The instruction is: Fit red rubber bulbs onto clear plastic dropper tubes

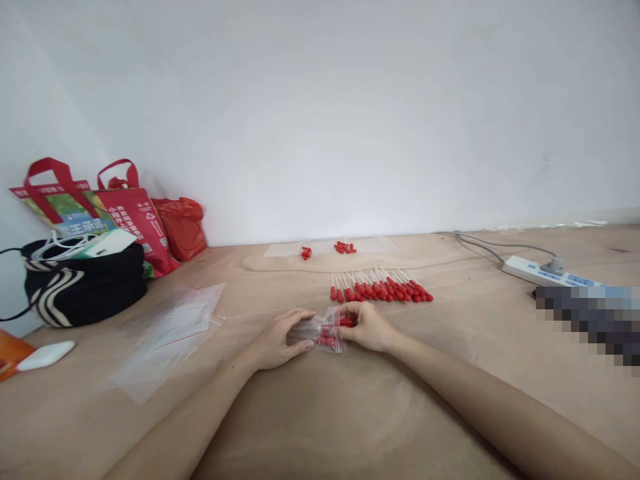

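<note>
Left hand [278,340] pinching clear bag [327,332]; right hand [370,327] pinching red piece [347,321] at bag's edge. Red-tipped sticks [381,289] at one o'clock from bag.

Both forearms are bare for as far as they show, the left forearm [215,401] and the right forearm [493,399] alike, slim and smooth, narrowing evenly to slender wrists. A single small spot marks the left one below the wrist. The left hand [278,341] and right hand [371,327] are bare too, with slim fingers; the nails are too small to make out.
</note>
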### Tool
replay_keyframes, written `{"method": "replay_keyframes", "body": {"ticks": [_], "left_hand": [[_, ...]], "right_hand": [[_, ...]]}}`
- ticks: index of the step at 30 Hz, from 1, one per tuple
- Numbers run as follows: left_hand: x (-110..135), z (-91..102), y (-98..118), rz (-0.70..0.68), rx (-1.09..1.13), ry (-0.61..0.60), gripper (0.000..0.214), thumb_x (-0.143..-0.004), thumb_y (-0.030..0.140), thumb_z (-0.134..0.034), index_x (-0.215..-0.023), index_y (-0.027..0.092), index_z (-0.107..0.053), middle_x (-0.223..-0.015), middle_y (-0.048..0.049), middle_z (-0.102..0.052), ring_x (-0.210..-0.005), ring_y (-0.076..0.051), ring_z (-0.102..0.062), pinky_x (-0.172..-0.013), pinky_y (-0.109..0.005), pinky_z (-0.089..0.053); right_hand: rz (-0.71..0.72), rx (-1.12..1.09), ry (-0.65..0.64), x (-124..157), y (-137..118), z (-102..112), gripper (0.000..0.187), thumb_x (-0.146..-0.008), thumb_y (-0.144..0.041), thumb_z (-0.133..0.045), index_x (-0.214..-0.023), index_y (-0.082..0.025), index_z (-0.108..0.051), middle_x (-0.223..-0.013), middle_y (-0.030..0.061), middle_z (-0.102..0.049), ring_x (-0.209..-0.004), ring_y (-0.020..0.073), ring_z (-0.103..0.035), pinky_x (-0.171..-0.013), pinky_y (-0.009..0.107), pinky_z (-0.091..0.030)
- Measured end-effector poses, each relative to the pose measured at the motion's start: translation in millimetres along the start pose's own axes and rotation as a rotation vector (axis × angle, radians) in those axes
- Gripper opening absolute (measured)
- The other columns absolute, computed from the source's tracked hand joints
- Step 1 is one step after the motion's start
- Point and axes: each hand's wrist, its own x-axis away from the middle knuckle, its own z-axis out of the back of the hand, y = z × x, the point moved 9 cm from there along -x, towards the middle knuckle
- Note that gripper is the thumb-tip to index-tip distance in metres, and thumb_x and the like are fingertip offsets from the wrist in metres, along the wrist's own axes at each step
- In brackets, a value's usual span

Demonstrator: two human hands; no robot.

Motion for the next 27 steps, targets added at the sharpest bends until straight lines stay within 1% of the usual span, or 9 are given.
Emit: {"method": "replay_keyframes", "body": {"ticks": [2,4,10,13,16,18,21,25,27], "left_hand": [[-0.3,-1.0,0.3,-0.011,-0.006,-0.007,0.046,-0.077,0.035,-0.054,-0.119,0.020,-0.045,-0.118,-0.0068,-0.051,-0.107,-0.019,-0.048,-0.093,-0.034,-0.038],[-0.8,-2.7,0.6,-0.024,-0.007,-0.022,0.045,-0.077,0.034,-0.053,-0.120,0.021,-0.045,-0.120,-0.0070,-0.050,-0.109,-0.019,-0.047,-0.094,-0.035,-0.037],[-1.3,-5.7,-3.7,0.000,-0.014,-0.060,0.041,-0.078,0.036,-0.053,-0.115,0.020,-0.052,-0.125,-0.0079,-0.048,-0.115,-0.021,-0.043,-0.099,-0.039,-0.032],[-1.0,-5.0,-5.1,-0.002,-0.012,-0.049,0.040,-0.077,0.038,-0.053,-0.113,0.021,-0.054,-0.125,-0.0074,-0.048,-0.116,-0.021,-0.043,-0.099,-0.040,-0.032],[-0.9,-4.0,-6.1,-0.008,-0.009,-0.031,0.040,-0.076,0.038,-0.054,-0.113,0.022,-0.054,-0.125,-0.0067,-0.049,-0.115,-0.021,-0.043,-0.100,-0.041,-0.032],[-1.0,-4.1,-6.1,-0.012,-0.011,-0.030,0.040,-0.076,0.038,-0.054,-0.114,0.023,-0.054,-0.125,-0.0065,-0.049,-0.116,-0.021,-0.043,-0.100,-0.042,-0.031],[-1.1,-4.9,-6.0,-0.008,-0.018,-0.043,0.042,-0.077,0.040,-0.054,-0.115,0.022,-0.053,-0.126,-0.0068,-0.048,-0.116,-0.021,-0.042,-0.100,-0.041,-0.032],[-1.0,-5.3,-7.7,0.007,-0.043,-0.046,0.044,-0.077,0.041,-0.052,-0.116,0.021,-0.052,-0.127,-0.0075,-0.046,-0.118,-0.021,-0.041,-0.100,-0.040,-0.032],[-1.0,-5.4,-8.3,-0.001,-0.047,-0.042,0.044,-0.077,0.042,-0.052,-0.117,0.022,-0.051,-0.127,-0.0072,-0.047,-0.118,-0.021,-0.041,-0.100,-0.041,-0.031]], "right_hand": [[0.037,0.009,-0.064,1.6,-5.9,-5.8,0.026,-0.067,-0.030,-0.062,-0.089,-0.017,-0.065,-0.086,0.0025,-0.067,-0.078,0.0140,-0.060,-0.071,0.025,-0.047],[0.019,0.012,-0.097,1.5,-4.5,-9.5,0.026,-0.067,-0.029,-0.062,-0.089,-0.016,-0.065,-0.085,0.0023,-0.067,-0.079,0.0144,-0.060,-0.072,0.026,-0.047],[-0.030,0.002,-0.064,-0.4,3.0,-4.8,0.028,-0.066,-0.034,-0.063,-0.086,-0.014,-0.064,-0.081,0.0038,-0.067,-0.073,0.0146,-0.060,-0.064,0.024,-0.047],[0.037,0.097,-0.032,3.4,-6.5,1.9,0.024,-0.067,-0.032,-0.062,-0.083,-0.015,-0.064,-0.074,0.0019,-0.065,-0.066,0.0124,-0.058,-0.061,0.023,-0.045],[0.127,0.106,-0.057,7.7,-18.7,1.5,0.023,-0.069,-0.029,-0.061,-0.088,-0.016,-0.063,-0.081,0.0014,-0.065,-0.071,0.0126,-0.058,-0.065,0.023,-0.045],[0.146,0.098,-0.080,8.8,-21.9,-0.3,0.024,-0.070,-0.025,-0.059,-0.092,-0.017,-0.062,-0.087,0.0017,-0.065,-0.077,0.0134,-0.059,-0.070,0.024,-0.046],[0.146,0.147,-0.097,8.5,-21.8,-0.8,0.020,-0.071,-0.019,-0.056,-0.089,-0.018,-0.063,-0.087,0.0016,-0.066,-0.079,0.0145,-0.060,-0.073,0.026,-0.045],[0.136,0.170,-0.033,11.0,-16.5,10.1,0.018,-0.071,-0.021,-0.056,-0.087,-0.018,-0.064,-0.085,0.0022,-0.066,-0.078,0.0149,-0.059,-0.071,0.026,-0.045],[0.065,0.088,0.014,15.7,-5.7,20.6,0.021,-0.070,-0.027,-0.058,-0.088,-0.016,-0.063,-0.081,0.0027,-0.065,-0.072,0.0139,-0.059,-0.064,0.025,-0.045]]}}
